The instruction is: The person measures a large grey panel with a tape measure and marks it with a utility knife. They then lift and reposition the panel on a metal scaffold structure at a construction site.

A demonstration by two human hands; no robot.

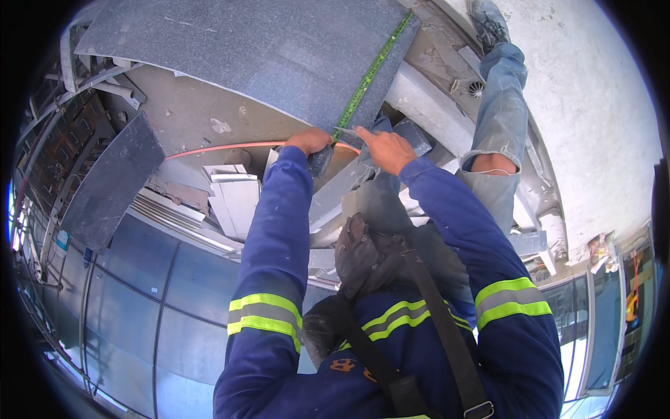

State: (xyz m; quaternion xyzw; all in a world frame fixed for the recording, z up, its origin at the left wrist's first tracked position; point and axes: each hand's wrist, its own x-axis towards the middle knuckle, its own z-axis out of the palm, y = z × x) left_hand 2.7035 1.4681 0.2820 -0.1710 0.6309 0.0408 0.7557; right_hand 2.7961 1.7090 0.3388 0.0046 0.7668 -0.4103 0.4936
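Two bare hands work at the near edge of a stone slab in the upper middle of the frame. The slab (230,49) is flat, grey and finely speckled, with a straight right side and pale scratches across its face. On it, near that right side, lies the tape measure (370,73), a narrow bright-green strip with dark markings. Its long axis slants, running from the centre of the frame up and right to the slab's upper right corner, roughly along the side edge.

The left hand (310,142) is closed on the tape's lower end, fingers curled and the palm hidden. The right hand (388,149), just beside it, pinches a thin stick (346,130) between thumb and forefinger; its slim tip points left, across the tape.

Below the slab, a smooth orange hose (223,146) curves toward the hands. Left of centre stand angular white offcuts (234,202), and farther left leans a dark, dusty panel (115,183). Large bluish panes (188,339) fill the lower left. Rough, pale concrete (593,105) spreads over the upper right, beside a leg in torn, faded jeans (499,112).
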